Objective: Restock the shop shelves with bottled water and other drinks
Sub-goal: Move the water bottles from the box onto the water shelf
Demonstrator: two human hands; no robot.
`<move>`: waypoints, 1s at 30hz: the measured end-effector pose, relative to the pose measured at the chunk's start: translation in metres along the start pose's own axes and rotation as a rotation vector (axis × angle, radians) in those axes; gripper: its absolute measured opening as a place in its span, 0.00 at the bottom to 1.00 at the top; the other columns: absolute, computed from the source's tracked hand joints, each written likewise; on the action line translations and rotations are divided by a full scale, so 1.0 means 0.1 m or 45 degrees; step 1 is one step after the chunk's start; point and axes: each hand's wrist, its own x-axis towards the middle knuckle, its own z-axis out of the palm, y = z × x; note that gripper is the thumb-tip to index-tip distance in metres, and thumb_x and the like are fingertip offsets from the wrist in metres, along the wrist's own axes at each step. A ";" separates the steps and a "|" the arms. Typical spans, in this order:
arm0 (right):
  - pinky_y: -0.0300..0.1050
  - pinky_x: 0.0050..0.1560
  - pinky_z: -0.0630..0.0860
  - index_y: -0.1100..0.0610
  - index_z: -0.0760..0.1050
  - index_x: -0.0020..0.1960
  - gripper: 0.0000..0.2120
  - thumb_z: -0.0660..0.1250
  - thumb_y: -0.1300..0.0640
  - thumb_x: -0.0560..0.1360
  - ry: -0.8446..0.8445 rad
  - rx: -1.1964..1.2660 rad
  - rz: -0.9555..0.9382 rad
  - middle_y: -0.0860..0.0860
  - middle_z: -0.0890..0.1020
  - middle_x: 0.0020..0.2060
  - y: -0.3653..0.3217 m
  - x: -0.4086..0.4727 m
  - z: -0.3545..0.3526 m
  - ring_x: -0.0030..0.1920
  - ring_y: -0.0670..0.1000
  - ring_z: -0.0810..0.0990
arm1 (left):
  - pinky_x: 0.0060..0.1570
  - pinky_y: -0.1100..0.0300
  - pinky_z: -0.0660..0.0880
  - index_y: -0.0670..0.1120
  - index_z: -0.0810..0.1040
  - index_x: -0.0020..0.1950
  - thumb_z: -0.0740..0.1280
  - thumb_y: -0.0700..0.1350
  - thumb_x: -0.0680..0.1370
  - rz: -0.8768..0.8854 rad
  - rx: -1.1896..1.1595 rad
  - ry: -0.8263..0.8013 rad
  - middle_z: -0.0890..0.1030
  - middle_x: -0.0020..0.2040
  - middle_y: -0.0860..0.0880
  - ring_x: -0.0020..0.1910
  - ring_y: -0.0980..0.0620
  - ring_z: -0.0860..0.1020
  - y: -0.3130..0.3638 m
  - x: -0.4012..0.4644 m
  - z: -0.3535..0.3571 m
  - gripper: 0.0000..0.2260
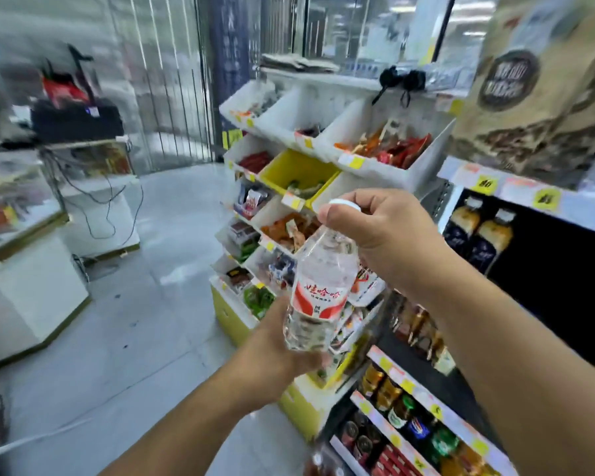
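Note:
A clear water bottle (318, 286) with a red-and-white label and a white cap hangs tilted in the middle of the view. My right hand (375, 235) grips its neck and cap from above. My left hand (282, 341) cups the bottle's base from below. To the right, the drinks shelves (426, 403) run down the aisle with rows of bottles and cans behind yellow price tags. Two dark-labelled drink bottles (478, 238) stand on the upper shelf.
A tiered snack rack (299, 173) of white and yellow bins stands right behind the bottle. A large brown bag (536, 84) sits on the top shelf at the right. A glass counter (21, 207) with a register (76, 118) stands at the left, across a grey tiled floor (145, 321).

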 end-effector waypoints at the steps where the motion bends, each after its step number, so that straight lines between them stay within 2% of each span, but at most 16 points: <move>1: 0.38 0.24 0.59 0.64 0.80 0.44 0.16 0.72 0.49 0.76 0.034 0.008 -0.017 0.42 0.64 0.19 -0.14 0.02 -0.16 0.21 0.44 0.60 | 0.62 0.62 0.74 0.66 0.64 0.68 0.79 0.47 0.70 0.040 0.028 0.002 0.78 0.60 0.65 0.59 0.66 0.77 0.19 0.03 0.01 0.35; 3: 0.38 0.24 0.60 0.65 0.81 0.46 0.18 0.71 0.48 0.76 0.094 0.004 -0.059 0.42 0.64 0.18 -0.36 0.05 -0.47 0.21 0.45 0.61 | 0.60 0.59 0.75 0.66 0.65 0.69 0.79 0.50 0.68 0.148 0.054 -0.019 0.79 0.60 0.66 0.58 0.65 0.78 0.54 0.11 0.05 0.35; 5: 0.37 0.24 0.59 0.63 0.82 0.46 0.19 0.71 0.45 0.76 0.191 0.009 -0.112 0.43 0.64 0.18 -0.52 0.04 -0.75 0.21 0.45 0.60 | 0.53 0.67 0.73 0.67 0.67 0.66 0.79 0.52 0.68 0.238 0.061 -0.016 0.79 0.56 0.69 0.54 0.68 0.79 0.86 0.18 0.13 0.33; 8: 0.41 0.28 0.62 0.59 0.82 0.45 0.21 0.70 0.40 0.75 0.336 -0.004 -0.234 0.46 0.71 0.25 -0.65 0.01 -1.10 0.26 0.45 0.65 | 0.50 0.68 0.73 0.67 0.69 0.62 0.78 0.53 0.69 0.345 0.056 -0.031 0.80 0.53 0.69 0.51 0.69 0.79 1.28 0.30 0.31 0.27; 10: 0.45 0.31 0.65 0.57 0.78 0.40 0.24 0.69 0.35 0.73 0.387 -0.038 -0.266 0.48 0.71 0.28 -0.67 -0.05 -1.31 0.28 0.47 0.66 | 0.49 0.65 0.74 0.66 0.71 0.60 0.78 0.53 0.68 0.397 0.081 -0.017 0.81 0.52 0.68 0.50 0.68 0.80 1.53 0.39 0.46 0.25; 12: 0.46 0.31 0.65 0.51 0.75 0.35 0.22 0.68 0.33 0.72 0.449 -0.058 -0.299 0.48 0.68 0.26 -0.66 -0.10 -1.50 0.28 0.47 0.66 | 0.46 0.66 0.73 0.65 0.73 0.59 0.78 0.50 0.69 0.444 0.064 -0.044 0.82 0.49 0.69 0.47 0.70 0.80 1.76 0.49 0.59 0.23; 14: 0.48 0.32 0.67 0.50 0.80 0.38 0.22 0.66 0.31 0.70 0.507 -0.051 -0.330 0.54 0.70 0.28 -0.60 -0.13 -1.68 0.29 0.48 0.69 | 0.44 0.69 0.72 0.68 0.73 0.57 0.77 0.49 0.70 0.507 0.062 -0.095 0.80 0.47 0.73 0.45 0.75 0.77 1.94 0.59 0.73 0.22; 16: 0.50 0.34 0.72 0.54 0.80 0.44 0.29 0.65 0.27 0.68 0.555 -0.089 -0.367 0.54 0.76 0.32 -0.49 -0.14 -1.85 0.31 0.50 0.73 | 0.43 0.70 0.70 0.72 0.72 0.51 0.77 0.48 0.70 0.535 0.085 -0.126 0.77 0.43 0.78 0.43 0.78 0.75 2.07 0.70 0.87 0.22; 17: 0.53 0.37 0.77 0.53 0.80 0.48 0.32 0.65 0.24 0.67 0.574 -0.121 -0.343 0.54 0.80 0.37 -0.42 -0.15 -1.92 0.35 0.50 0.78 | 0.42 0.70 0.71 0.69 0.73 0.50 0.77 0.46 0.70 0.537 0.071 -0.144 0.77 0.43 0.77 0.43 0.77 0.75 2.12 0.77 0.95 0.21; 18: 0.53 0.44 0.81 0.49 0.80 0.54 0.34 0.64 0.21 0.65 0.602 -0.159 -0.303 0.51 0.81 0.45 -0.34 -0.16 -2.00 0.43 0.49 0.82 | 0.41 0.73 0.71 0.63 0.74 0.51 0.77 0.43 0.70 0.536 0.056 -0.156 0.77 0.42 0.76 0.42 0.76 0.76 2.14 0.85 1.03 0.19; 20: 0.53 0.56 0.80 0.43 0.75 0.63 0.39 0.61 0.18 0.62 0.645 -0.236 -0.213 0.45 0.76 0.56 -0.20 -0.23 -2.15 0.54 0.47 0.80 | 0.36 0.78 0.70 0.57 0.74 0.56 0.76 0.41 0.71 0.528 0.021 -0.213 0.78 0.41 0.75 0.40 0.76 0.76 2.22 0.96 1.22 0.19; 23: 0.48 0.55 0.79 0.38 0.69 0.65 0.38 0.65 0.20 0.61 0.688 -0.290 -0.124 0.42 0.77 0.57 -0.02 -0.34 -2.35 0.54 0.44 0.81 | 0.36 0.79 0.72 0.58 0.74 0.59 0.76 0.39 0.72 0.516 -0.005 -0.326 0.82 0.41 0.71 0.41 0.74 0.79 2.33 1.11 1.52 0.22; 25: 0.39 0.50 0.77 0.34 0.65 0.62 0.34 0.69 0.23 0.61 0.700 -0.321 -0.044 0.38 0.80 0.53 0.07 -0.42 -2.48 0.51 0.37 0.80 | 0.42 0.75 0.74 0.54 0.75 0.63 0.76 0.38 0.72 0.540 -0.005 -0.388 0.85 0.48 0.62 0.46 0.67 0.82 2.41 1.24 1.73 0.23; 27: 0.34 0.47 0.75 0.35 0.65 0.61 0.32 0.74 0.30 0.63 0.726 -0.316 0.048 0.35 0.82 0.49 0.17 -0.48 -2.60 0.48 0.33 0.80 | 0.43 0.76 0.74 0.54 0.75 0.64 0.75 0.37 0.72 0.598 -0.044 -0.439 0.85 0.51 0.59 0.49 0.68 0.81 2.51 1.33 1.94 0.25; 29: 0.37 0.50 0.77 0.37 0.67 0.62 0.28 0.77 0.38 0.67 0.765 -0.274 0.097 0.34 0.83 0.49 0.27 -0.50 -2.74 0.48 0.33 0.81 | 0.41 0.78 0.72 0.55 0.74 0.64 0.75 0.35 0.72 0.616 -0.071 -0.465 0.84 0.50 0.60 0.46 0.74 0.79 2.63 1.40 2.13 0.25; 30: 0.43 0.54 0.78 0.37 0.69 0.62 0.27 0.77 0.40 0.68 0.787 -0.248 0.107 0.35 0.84 0.50 0.30 -0.49 -2.82 0.50 0.35 0.82 | 0.42 0.76 0.73 0.56 0.74 0.64 0.75 0.36 0.73 0.629 -0.091 -0.476 0.84 0.51 0.61 0.47 0.74 0.79 2.67 1.45 2.22 0.25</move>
